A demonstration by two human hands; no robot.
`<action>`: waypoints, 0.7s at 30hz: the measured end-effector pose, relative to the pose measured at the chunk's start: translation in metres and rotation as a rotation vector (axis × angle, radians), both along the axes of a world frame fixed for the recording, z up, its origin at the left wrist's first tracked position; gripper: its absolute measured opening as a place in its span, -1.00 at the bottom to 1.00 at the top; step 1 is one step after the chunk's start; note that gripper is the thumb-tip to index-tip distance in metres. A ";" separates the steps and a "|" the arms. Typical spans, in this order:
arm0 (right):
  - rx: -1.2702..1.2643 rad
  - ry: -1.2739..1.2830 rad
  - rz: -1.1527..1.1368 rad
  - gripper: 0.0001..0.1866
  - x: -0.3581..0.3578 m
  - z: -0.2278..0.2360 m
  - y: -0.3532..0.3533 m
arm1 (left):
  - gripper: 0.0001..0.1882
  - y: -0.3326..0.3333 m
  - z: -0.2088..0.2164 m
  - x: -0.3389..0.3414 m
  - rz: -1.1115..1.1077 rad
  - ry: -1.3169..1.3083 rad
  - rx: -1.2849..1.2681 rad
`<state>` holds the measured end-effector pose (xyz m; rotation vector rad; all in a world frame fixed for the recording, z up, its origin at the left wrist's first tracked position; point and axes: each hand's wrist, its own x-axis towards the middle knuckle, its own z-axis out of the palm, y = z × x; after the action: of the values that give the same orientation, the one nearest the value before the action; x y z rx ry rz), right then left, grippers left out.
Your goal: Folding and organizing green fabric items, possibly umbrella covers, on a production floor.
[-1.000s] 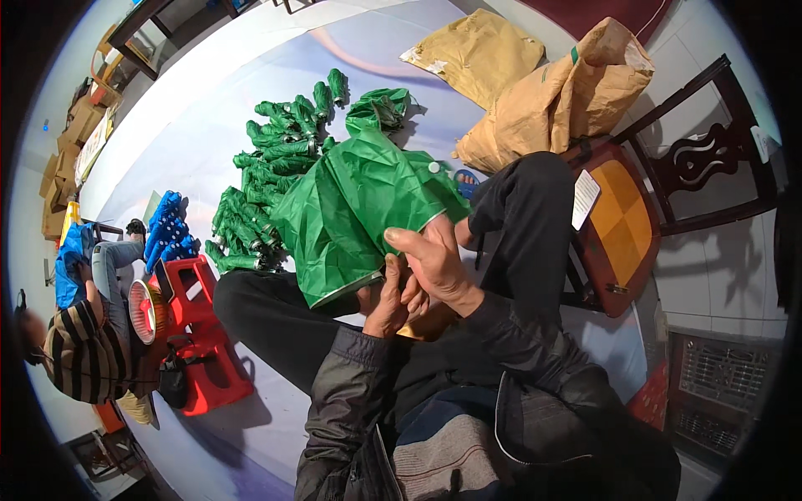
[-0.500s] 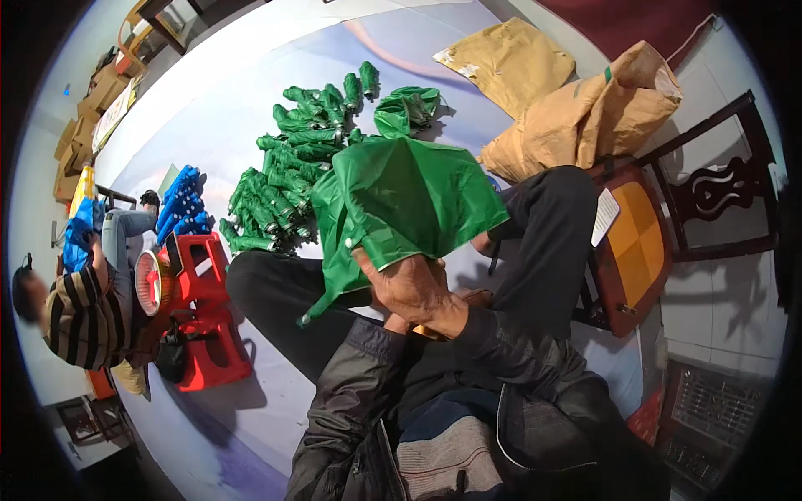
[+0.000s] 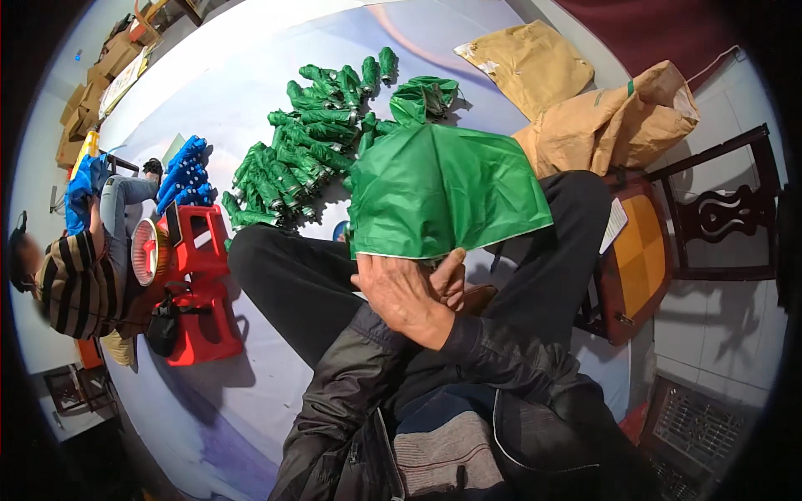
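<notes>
The main risk, judging from here, lies at the pale hem of the green umbrella [image 3: 443, 192]. Its cloth spreads in a loose dome over the lap, hiding any ribs or shaft, so a fingertip or a fold could snag on a hidden rib, and a hard tug there might strain the stitching. The crossed wrists add to this: with one hand masking the other, a slip of the cloth might be noticed late. A sudden spring of the frame, if it is under tension, could also knock the folded green umbrellas [image 3: 330, 132] lying just beyond on the floor sheet [image 3: 259, 338].

The right hand [image 3: 405, 301] lies uppermost, back upward, its fingers lightly bent and slightly spread, the tips meeting or passing under the hem. Its palm is out of sight, so whether it pinches the cloth cannot be told. The left hand [image 3: 452, 284] is mostly behind it; a raised digit and some curled fingers show just below the hem, but what they close on, if anything, is hidden.

The umbrella sits between the left knee [image 3: 288, 271] and the right knee [image 3: 568, 209], its right corner overlapping the right thigh in view.
</notes>
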<state>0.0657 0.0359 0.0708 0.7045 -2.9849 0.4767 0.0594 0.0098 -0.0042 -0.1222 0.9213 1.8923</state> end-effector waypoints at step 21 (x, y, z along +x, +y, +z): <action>-1.289 -1.031 -0.369 -0.63 0.032 0.016 0.123 | -0.35 -0.021 0.008 0.016 0.000 0.105 0.285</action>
<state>0.0981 0.1588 0.0864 -0.3352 -2.2849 2.8798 0.0750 -0.0113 0.0034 0.1493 0.7108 2.0236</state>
